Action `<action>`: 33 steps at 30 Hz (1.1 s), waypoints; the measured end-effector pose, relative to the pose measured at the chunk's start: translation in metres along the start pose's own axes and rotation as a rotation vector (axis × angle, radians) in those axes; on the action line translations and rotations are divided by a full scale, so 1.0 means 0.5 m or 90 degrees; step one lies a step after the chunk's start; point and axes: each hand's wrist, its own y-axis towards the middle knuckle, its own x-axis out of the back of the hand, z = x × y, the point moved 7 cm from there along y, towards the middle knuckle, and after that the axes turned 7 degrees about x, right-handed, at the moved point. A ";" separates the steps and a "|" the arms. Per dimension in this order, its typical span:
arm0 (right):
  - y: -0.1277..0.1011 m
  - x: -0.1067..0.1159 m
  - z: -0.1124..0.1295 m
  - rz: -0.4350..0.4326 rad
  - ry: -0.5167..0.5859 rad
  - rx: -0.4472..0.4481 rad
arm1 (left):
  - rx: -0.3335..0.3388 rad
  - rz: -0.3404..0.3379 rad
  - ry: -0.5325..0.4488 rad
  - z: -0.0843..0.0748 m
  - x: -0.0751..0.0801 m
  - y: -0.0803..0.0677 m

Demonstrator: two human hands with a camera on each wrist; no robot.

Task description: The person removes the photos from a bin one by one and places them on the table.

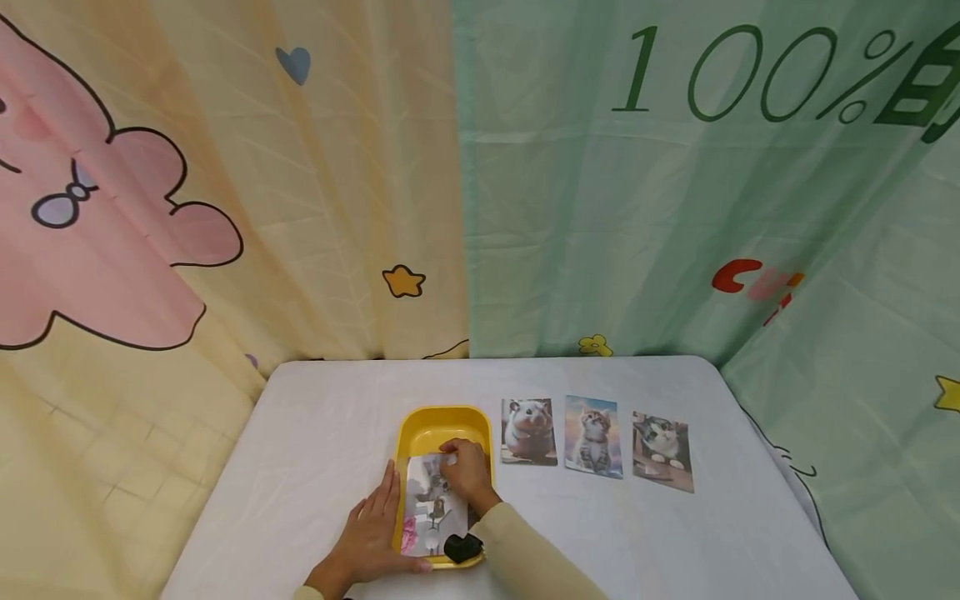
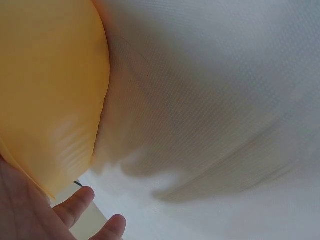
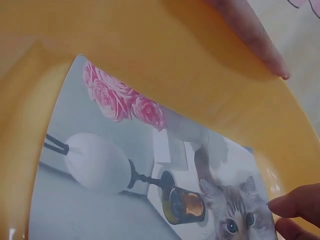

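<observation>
A yellow tray (image 1: 442, 414) stands on the white table with a cat picture card (image 1: 437, 504) inside it. The card shows a fluffy cat, a glass and pink roses. My right hand (image 1: 467, 471) reaches into the tray and pinches the card's far edge between thumb and finger; the right wrist view shows these fingertips (image 3: 287, 204) at the edge beside the cat's head. My left hand (image 1: 371, 529) lies along the tray's left side, its fingers straight and its thumb by the near rim. The left wrist view shows the tray's outer wall (image 2: 50, 90) beside that hand.
Right of the tray lie a hamster card (image 1: 528, 432), a kitten card (image 1: 593, 436) and a cat card (image 1: 663, 451) in a row on the white table (image 1: 322, 417). A black device (image 1: 462, 547) sits at my right wrist. Printed curtains (image 1: 360, 167) hang behind.
</observation>
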 end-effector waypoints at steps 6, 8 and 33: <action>0.003 -0.004 -0.001 0.010 -0.019 0.008 | 0.001 -0.008 -0.002 0.003 -0.001 -0.001; 0.002 -0.004 -0.002 0.008 -0.026 0.006 | 0.002 -0.005 -0.006 0.004 -0.002 -0.001; -0.007 0.007 0.024 0.035 0.042 0.021 | 0.011 0.012 -0.001 0.006 -0.007 0.003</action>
